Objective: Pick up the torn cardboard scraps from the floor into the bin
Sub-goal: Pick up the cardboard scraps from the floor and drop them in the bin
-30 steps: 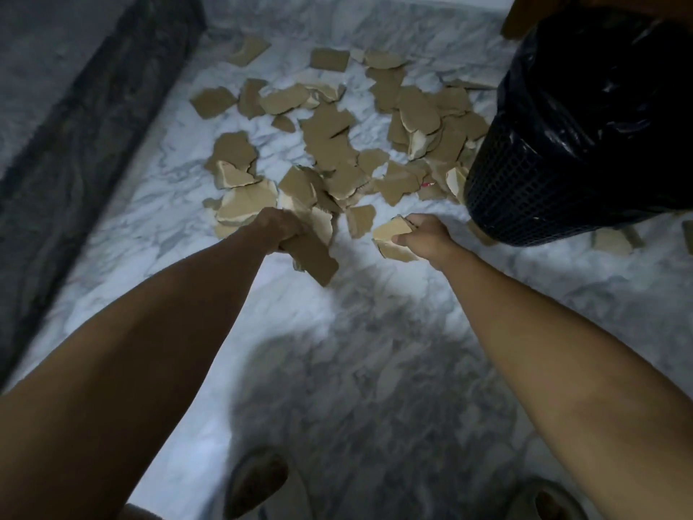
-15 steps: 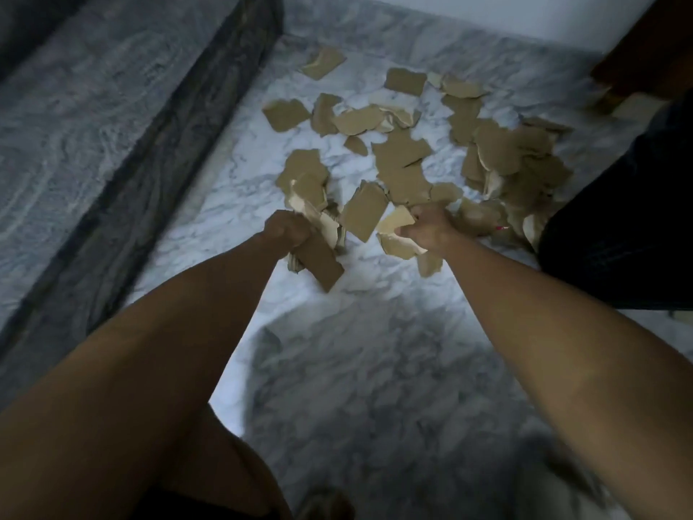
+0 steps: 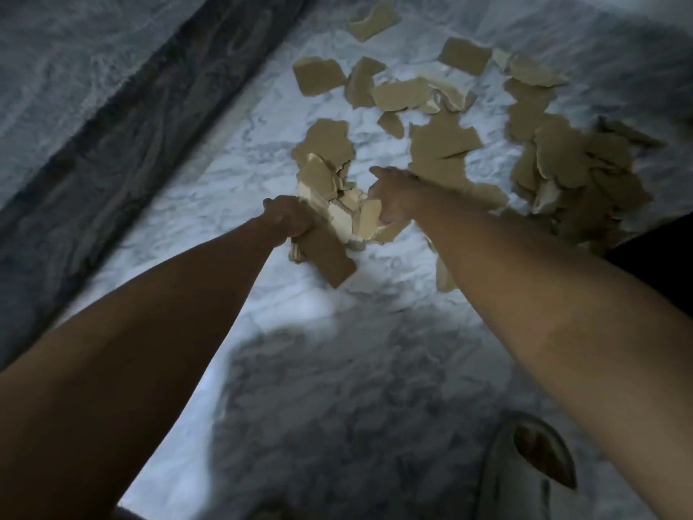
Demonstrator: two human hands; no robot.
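Brown torn cardboard scraps (image 3: 442, 140) lie scattered over the white marble floor, thickest at the right. My left hand (image 3: 287, 217) is closed on a bunch of scraps, with one long brown piece (image 3: 326, 257) hanging below the fist. My right hand (image 3: 393, 198) is beside it, closed on pale scraps (image 3: 369, 223) between the two hands. Only a dark sliver of the black bin (image 3: 660, 257) shows at the right edge.
A dark grey stone step (image 3: 112, 118) runs diagonally along the left. A pale slipper (image 3: 525, 467) is on the floor at the bottom right. My shadow darkens the marble below the arms.
The view has swung left, so the bin has slid almost out of frame. Both hands have come close together, each still holding scraps.
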